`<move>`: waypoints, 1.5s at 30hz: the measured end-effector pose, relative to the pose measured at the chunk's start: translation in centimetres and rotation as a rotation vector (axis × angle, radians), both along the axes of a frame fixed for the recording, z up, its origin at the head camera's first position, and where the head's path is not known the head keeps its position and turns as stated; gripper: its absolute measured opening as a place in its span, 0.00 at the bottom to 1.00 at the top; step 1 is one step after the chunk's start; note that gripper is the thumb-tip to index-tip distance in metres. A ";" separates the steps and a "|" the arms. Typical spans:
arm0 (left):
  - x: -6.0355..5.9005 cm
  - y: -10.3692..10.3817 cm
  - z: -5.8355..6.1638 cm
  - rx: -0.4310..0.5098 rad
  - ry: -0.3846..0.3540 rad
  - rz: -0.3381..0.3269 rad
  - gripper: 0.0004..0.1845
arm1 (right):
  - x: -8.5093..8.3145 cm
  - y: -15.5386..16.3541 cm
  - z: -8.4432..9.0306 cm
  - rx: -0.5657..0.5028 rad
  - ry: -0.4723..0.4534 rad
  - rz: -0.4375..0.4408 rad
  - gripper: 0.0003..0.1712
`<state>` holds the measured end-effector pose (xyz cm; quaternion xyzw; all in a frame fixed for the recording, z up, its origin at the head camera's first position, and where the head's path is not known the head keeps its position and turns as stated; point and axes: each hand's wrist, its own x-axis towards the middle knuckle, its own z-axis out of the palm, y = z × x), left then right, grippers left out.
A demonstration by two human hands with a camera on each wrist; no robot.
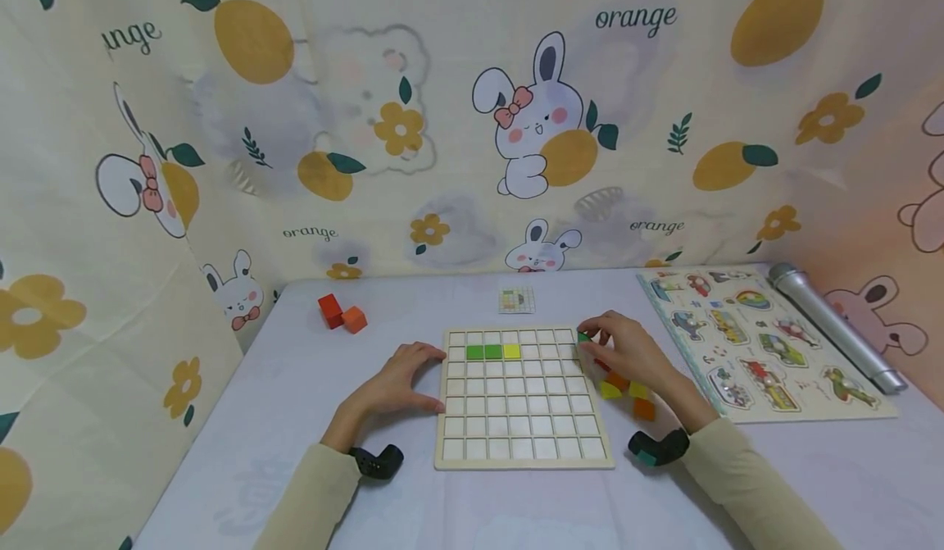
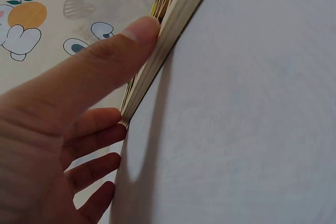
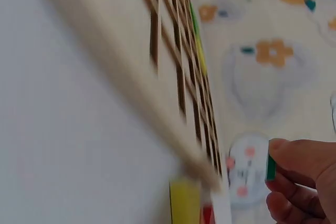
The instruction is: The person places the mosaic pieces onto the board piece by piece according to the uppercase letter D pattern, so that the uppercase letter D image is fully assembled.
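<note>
A wooden grid board [image 1: 524, 464] lies in front of me. In its second row sit two green blocks [image 1: 483, 352] and a yellow block [image 1: 512, 352]. Along the board's left edge rests my left hand [image 1: 398, 382], thumb and fingers spread and fairly straight. Its thumb [image 2: 143, 30] touches the rim in the left wrist view. At the upper right corner, my right hand [image 1: 627, 349] pinches a small green block [image 3: 271, 168] between thumb and fingers. Beneath that hand lie loose yellow blocks [image 1: 610, 390], orange blocks [image 1: 644, 409] and a red one, partly hidden.
Behind the board lies a small pattern card [image 1: 516, 300]. Red blocks [image 1: 329, 311] and an orange block [image 1: 355, 319] stand at the back left. To the right are a picture sheet [image 1: 693, 353] and a silver cylinder [image 1: 837, 329]. Printed cloth hangs behind the table.
</note>
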<state>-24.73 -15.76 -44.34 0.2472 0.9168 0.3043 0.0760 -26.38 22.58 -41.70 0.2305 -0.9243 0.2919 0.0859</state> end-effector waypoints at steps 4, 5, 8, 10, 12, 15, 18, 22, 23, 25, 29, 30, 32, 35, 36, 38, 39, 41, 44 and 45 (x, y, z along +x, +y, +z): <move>0.0 0.0 0.0 0.000 -0.001 0.002 0.42 | 0.5 -2.2 0.0 -0.003 0.005 0.021 0.14; 0.0 0.0 0.0 -0.003 -0.001 0.003 0.42 | 0.6 -2.7 0.0 0.003 0.003 0.022 0.15; 0.0 0.0 -0.1 -0.005 -0.001 0.002 0.42 | 0.9 -4.1 -0.2 0.012 -0.013 0.023 0.15; -0.1 0.0 -0.1 -0.008 0.000 0.000 0.42 | 1.1 -4.9 -0.3 0.020 -0.022 0.026 0.15; -0.1 -0.1 -0.1 -0.006 0.006 -0.006 0.42 | 1.1 -5.5 -0.3 0.020 -0.023 0.045 0.14; -0.2 -0.1 -0.2 -0.010 0.017 -0.010 0.42 | 1.0 -6.2 -0.6 0.028 -0.020 0.085 0.13; -0.2 -0.1 -0.2 -0.012 0.022 -0.008 0.42 | 0.9 -6.5 -1.0 0.033 -0.038 0.103 0.12; -0.1 -0.1 -0.1 -0.011 0.018 -0.003 0.42 | 0.8 -6.8 -1.5 0.050 -0.064 0.099 0.13; -0.1 0.0 -0.1 -0.008 0.018 -0.003 0.42 | 0.8 -6.9 -1.6 0.049 -0.067 0.097 0.13; -0.1 0.0 0.0 -0.010 0.015 -0.002 0.42 | 0.8 -6.9 -1.7 0.046 -0.065 0.094 0.13; 0.0 0.0 0.0 -0.012 0.016 -0.001 0.42 | 0.7 -6.9 -2.0 0.016 -0.075 0.082 0.12; -0.1 0.0 0.0 -0.017 0.014 0.001 0.42 | 0.7 -6.9 -2.0 0.009 -0.081 0.079 0.12; -0.1 0.1 0.0 -0.019 0.014 0.004 0.42 | 0.7 -6.9 -2.0 -0.005 -0.093 0.076 0.11; -0.1 0.1 -0.1 -0.026 0.008 0.012 0.42 | 0.7 -6.9 -2.0 -0.029 -0.102 0.080 0.11; -0.1 0.1 0.0 -0.020 0.009 0.012 0.42 | 0.7 -6.9 -2.1 -0.036 -0.101 0.083 0.11; -0.1 0.1 -0.1 -0.019 0.008 0.012 0.42 | 0.7 -6.9 -2.1 -0.043 -0.094 0.089 0.11; -0.1 0.1 -0.1 -0.014 0.009 0.012 0.42 | 0.7 -6.8 -2.2 -0.044 -0.089 0.092 0.11; -0.1 0.1 -0.1 -0.009 0.012 0.008 0.42 | 0.6 -6.8 -2.3 -0.044 -0.080 0.097 0.11; -0.1 0.0 -0.1 -0.007 0.009 0.005 0.42 | 0.6 -6.7 -2.3 -0.040 -0.068 0.105 0.11; -0.1 0.0 -0.1 -0.005 0.010 0.005 0.42 | 0.6 -6.7 -2.3 -0.038 -0.066 0.107 0.11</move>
